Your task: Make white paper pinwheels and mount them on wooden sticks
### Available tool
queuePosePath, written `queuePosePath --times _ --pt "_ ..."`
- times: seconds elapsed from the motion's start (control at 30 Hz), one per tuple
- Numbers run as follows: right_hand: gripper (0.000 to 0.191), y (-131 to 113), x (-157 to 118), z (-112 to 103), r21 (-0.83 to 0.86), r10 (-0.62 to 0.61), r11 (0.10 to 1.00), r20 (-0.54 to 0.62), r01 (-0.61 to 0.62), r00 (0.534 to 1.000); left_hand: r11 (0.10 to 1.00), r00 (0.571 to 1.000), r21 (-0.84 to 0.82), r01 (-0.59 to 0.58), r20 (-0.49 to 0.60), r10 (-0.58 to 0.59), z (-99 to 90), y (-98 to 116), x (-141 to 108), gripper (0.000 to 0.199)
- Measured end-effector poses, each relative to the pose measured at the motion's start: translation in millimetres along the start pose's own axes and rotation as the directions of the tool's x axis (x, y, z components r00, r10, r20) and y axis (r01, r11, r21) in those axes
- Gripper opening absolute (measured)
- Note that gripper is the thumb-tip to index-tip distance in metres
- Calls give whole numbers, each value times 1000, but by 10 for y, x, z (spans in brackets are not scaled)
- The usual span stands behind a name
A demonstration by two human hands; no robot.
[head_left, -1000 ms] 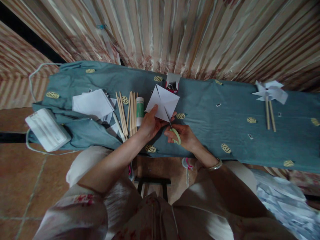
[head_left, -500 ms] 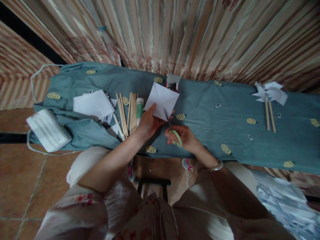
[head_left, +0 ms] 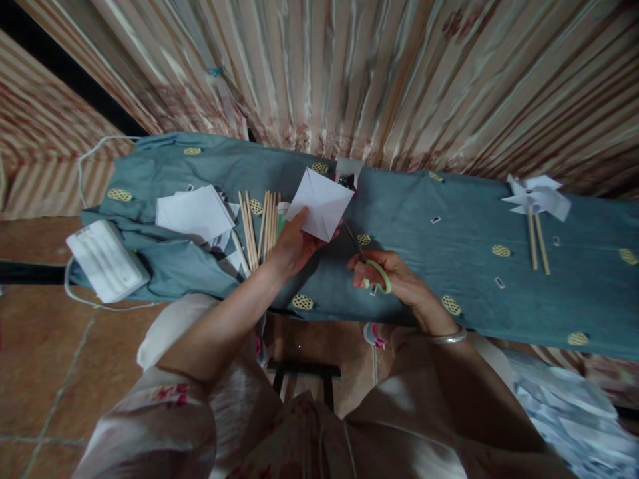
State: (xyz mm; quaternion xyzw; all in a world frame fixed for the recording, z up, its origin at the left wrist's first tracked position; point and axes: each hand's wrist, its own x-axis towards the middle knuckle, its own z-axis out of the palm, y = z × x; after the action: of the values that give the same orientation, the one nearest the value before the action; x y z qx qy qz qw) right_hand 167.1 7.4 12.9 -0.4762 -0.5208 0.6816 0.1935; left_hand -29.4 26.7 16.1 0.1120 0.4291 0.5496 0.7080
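My left hand (head_left: pixel 298 246) grips a square of white paper (head_left: pixel 322 201) near its lower left edge, thumb on top and fingers beneath. Slits or creases run inward from the paper's corners. To the right, my right hand (head_left: pixel 382 271) holds scissors (head_left: pixel 375 265) with pale green handles, their dark blades pointing up and left, apart from the paper. A glue stick (head_left: pixel 282 211) with a green label stands partly hidden behind the paper and my left hand. Several wooden sticks (head_left: pixel 254 229) lie just left of it.
Stacked white paper sheets (head_left: pixel 192 214) and a white box-like device with a cable (head_left: pixel 107 261) occupy the left end of the cloth-covered table (head_left: pixel 414 286). A small box of dark pins (head_left: pixel 348 181) sits behind the paper. Paper pinwheels on sticks (head_left: pixel 536 198) lie at the right.
My right hand has drawn the scissors away from the paper, to the right and slightly down. My left hand still holds the paper, now turned slightly. The view has shifted a little.
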Motion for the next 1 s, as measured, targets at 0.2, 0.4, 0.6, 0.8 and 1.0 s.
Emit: queuePosePath --times 0.2,0.4,0.6,0.8,1.0 --pt "56 36 71 -120 36 -143 987 -277 159 950 999 1000 31 10 -2 -10 -21 -96 -3 17" --pt "49 43 114 -199 53 -201 969 -407 242 891 996 998 88 27 55 -32 -84 -231 37 12" --pt "39 58 155 -216 51 -198 966 -487 253 851 984 995 174 29 91 -45 -119 -309 42 10" --pt "36 37 154 -187 51 -179 974 -428 222 886 963 992 269 34 107 -65 -146 -303 31 7" --pt "37 55 179 -167 68 -169 974 -405 214 899 981 981 148 129 128 -148 -106 -258 23 26"
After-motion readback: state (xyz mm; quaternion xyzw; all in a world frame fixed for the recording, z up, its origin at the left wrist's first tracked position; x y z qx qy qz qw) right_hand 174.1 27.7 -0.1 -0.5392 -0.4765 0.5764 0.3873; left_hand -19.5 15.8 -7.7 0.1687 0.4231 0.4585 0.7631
